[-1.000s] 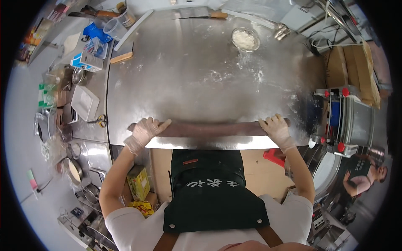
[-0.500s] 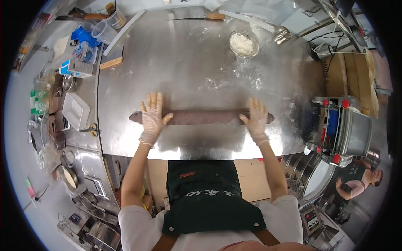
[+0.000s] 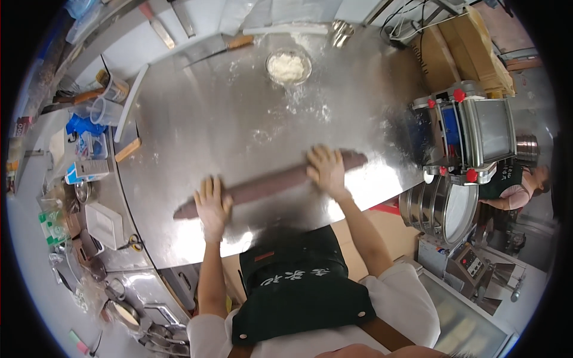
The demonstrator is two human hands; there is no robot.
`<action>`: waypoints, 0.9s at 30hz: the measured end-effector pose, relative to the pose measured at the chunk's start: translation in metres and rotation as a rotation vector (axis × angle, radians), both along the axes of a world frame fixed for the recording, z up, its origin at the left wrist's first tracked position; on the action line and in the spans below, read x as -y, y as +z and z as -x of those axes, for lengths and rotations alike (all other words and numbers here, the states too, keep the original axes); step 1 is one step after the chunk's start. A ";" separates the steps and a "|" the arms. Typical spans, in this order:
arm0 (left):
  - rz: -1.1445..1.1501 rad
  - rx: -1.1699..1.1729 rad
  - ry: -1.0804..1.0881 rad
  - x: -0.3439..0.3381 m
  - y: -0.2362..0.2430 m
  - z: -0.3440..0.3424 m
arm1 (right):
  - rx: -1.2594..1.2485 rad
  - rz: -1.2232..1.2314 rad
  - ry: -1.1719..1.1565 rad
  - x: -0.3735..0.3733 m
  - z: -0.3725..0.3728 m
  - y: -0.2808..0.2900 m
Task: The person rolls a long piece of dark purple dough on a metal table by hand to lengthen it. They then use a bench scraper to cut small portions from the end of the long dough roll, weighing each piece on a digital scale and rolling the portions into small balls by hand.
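A long purplish-brown dough roll [image 3: 262, 186] lies slanted on the steel table [image 3: 239, 113], its right end farther back, slightly smeared by motion. My gloved left hand [image 3: 212, 207] lies over the roll near its left end, fingers stretched out. My gloved right hand [image 3: 326, 171] rests on it near the other end, fingers likewise apart. Both are blurred and neither is closed around it. Behind them are a glass bowl of white flour [image 3: 288, 67] and flour smudges on the steel. A long knife with a wooden handle [image 3: 240, 42] lies at the back.
At left are a wooden-handled scraper [image 3: 128, 149], white tray [image 3: 104, 225], scissors [image 3: 132, 243], cups and packages. At right stand a roller machine [image 3: 483, 134], cardboard [image 3: 453, 53] and round metal sieves [image 3: 436, 209]. A person in a dark apron [image 3: 513, 191], possibly reflected, shows at far right.
My fingers went from curled at the roll's ends to stretched flat over it, and my hands moved closer together. The view has turned, and the roll now appears slanted instead of level.
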State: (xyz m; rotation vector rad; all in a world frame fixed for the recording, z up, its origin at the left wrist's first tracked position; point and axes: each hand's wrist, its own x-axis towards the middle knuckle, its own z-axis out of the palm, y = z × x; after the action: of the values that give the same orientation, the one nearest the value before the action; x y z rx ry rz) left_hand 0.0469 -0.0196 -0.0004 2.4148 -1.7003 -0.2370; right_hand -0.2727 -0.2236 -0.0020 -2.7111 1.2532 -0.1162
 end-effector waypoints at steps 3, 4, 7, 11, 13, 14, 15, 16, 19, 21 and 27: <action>0.017 0.100 0.149 0.042 0.003 -0.035 | 0.023 0.100 -0.118 0.055 -0.038 -0.002; 0.007 0.097 0.155 0.036 0.000 -0.035 | 0.020 0.091 -0.112 0.050 -0.036 -0.005; -0.040 0.127 0.116 0.014 -0.007 -0.011 | -0.008 0.093 -0.224 0.017 0.007 -0.007; 0.061 0.162 0.129 -0.070 -0.034 0.025 | 0.009 0.090 -0.243 -0.045 0.048 -0.019; 0.039 0.207 0.085 -0.059 -0.035 0.008 | 0.057 0.061 -0.156 -0.020 0.039 -0.017; -0.057 0.088 0.061 -0.027 -0.011 0.000 | 0.066 0.073 -0.123 0.000 0.033 -0.008; -0.089 0.086 0.059 -0.009 0.000 -0.010 | 0.119 0.074 -0.078 0.020 0.027 -0.002; -0.080 0.068 0.104 -0.006 -0.005 -0.021 | 0.128 0.038 -0.100 0.035 0.019 -0.002; -0.027 -0.052 0.160 0.007 -0.001 -0.026 | 0.323 0.014 -0.324 0.043 0.035 -0.003; 0.045 -0.189 0.202 -0.012 0.001 -0.025 | 0.656 -0.075 -0.807 0.024 0.061 -0.010; 0.175 -0.149 0.459 -0.047 0.022 0.001 | -0.320 -0.177 -0.340 0.000 0.158 -0.046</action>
State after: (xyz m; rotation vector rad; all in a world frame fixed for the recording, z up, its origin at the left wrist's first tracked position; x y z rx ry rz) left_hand 0.0463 0.0274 0.0218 2.4970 -1.0220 -0.1867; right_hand -0.4308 -0.2240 -0.0479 -2.4083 1.7126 0.3866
